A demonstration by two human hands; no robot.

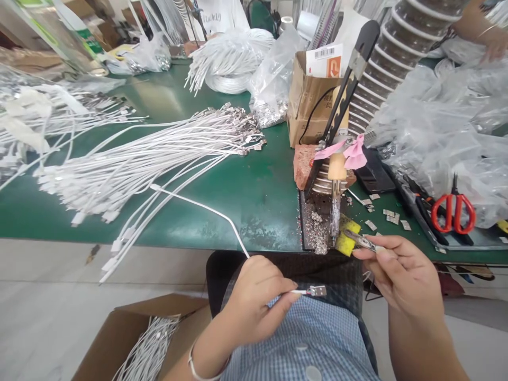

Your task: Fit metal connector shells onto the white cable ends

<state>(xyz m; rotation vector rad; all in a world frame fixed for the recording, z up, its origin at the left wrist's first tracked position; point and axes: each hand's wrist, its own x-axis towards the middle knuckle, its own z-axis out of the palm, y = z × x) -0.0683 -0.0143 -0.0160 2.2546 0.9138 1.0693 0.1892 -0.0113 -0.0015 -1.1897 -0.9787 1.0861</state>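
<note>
My left hand point(260, 307) is closed on a white USB cable point(222, 214), pinching it just behind its bare metal USB plug point(318, 291). Thin coloured wires show at the back of the plug. The cable's other end lies on the bench. In my right hand point(408, 270), fingers and thumb pinch a narrow metal tool point(360, 239) with a rounded, darkened tip; its exact kind is unclear. That tip overlaps a yellow sponge point(348, 238) in view; contact cannot be told. Close by, a soldering iron point(335, 206) points downward, its wooden handle uppermost.
Many white cables point(159, 159) lie bundled on the green bench point(273, 211). Red-handled scissors point(453, 211), a dark phone point(375, 172) and loose metal shells point(391, 216) lie right. A ribbed hose point(397, 58) rises behind the iron. A cardboard box point(119, 328) holds cables below. Another person's hand point(494, 45) shows far right.
</note>
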